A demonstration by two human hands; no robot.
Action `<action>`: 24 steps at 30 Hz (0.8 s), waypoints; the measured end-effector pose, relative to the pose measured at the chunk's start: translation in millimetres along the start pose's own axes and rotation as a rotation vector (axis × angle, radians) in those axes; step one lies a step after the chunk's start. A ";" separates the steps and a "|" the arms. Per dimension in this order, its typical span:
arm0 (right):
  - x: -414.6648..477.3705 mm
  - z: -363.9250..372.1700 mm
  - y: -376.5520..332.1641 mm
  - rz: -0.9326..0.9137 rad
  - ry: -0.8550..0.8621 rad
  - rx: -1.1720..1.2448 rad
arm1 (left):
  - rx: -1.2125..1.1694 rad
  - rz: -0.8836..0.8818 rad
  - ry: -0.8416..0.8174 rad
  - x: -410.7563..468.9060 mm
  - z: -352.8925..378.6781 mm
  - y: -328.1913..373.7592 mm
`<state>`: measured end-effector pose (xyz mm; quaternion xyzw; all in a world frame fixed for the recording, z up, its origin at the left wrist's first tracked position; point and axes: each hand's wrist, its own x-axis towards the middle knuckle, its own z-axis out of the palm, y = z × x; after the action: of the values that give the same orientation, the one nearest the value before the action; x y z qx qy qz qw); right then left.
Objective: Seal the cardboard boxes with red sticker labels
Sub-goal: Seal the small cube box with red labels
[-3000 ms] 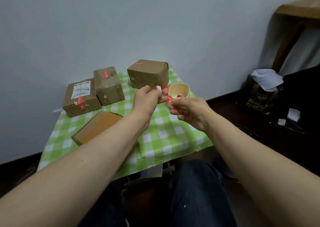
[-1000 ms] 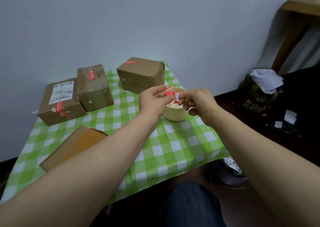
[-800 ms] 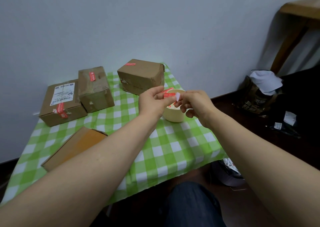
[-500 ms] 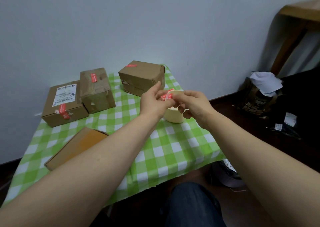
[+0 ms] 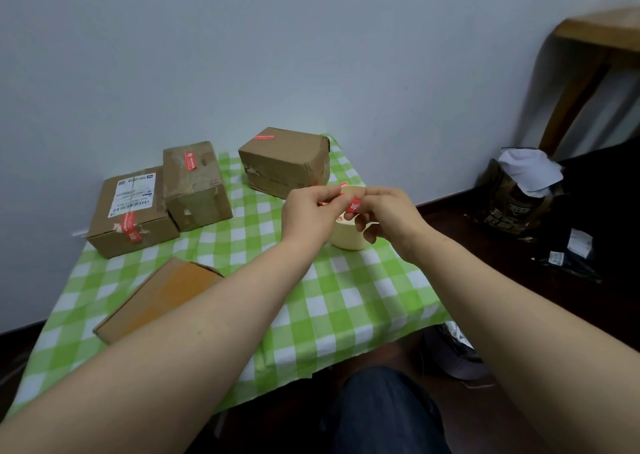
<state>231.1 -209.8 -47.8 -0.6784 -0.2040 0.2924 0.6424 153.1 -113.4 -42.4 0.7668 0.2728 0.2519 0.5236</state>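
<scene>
**Three boxes labelled, one outstanding**

Green-and-white checked tablecloth [image 5: 346, 301] carries four brown cardboard boxes. Three at the rear — the one with a white shipping label [image 5: 130, 211], the upright middle one [image 5: 195, 186], the right-hand one [image 5: 284, 162] — each show a red sticker. The flat orange-brown box [image 5: 156, 297] in front shows none.

Left hand [image 5: 308, 214] and right hand [image 5: 388, 211] pinch one small red sticker label [image 5: 355, 204] between closed fingertips above the cream paper cup [image 5: 348, 238] — apparently peeling it.
</scene>
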 end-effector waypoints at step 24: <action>38.0 -16.8 -0.8 0.110 0.182 0.251 | -0.196 -0.262 0.023 32.1 -5.9 1.5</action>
<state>270.6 -197.5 -52.0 -0.6265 -0.0693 0.2879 0.7210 172.6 -88.1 -35.8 0.6670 0.3505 0.2154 0.6212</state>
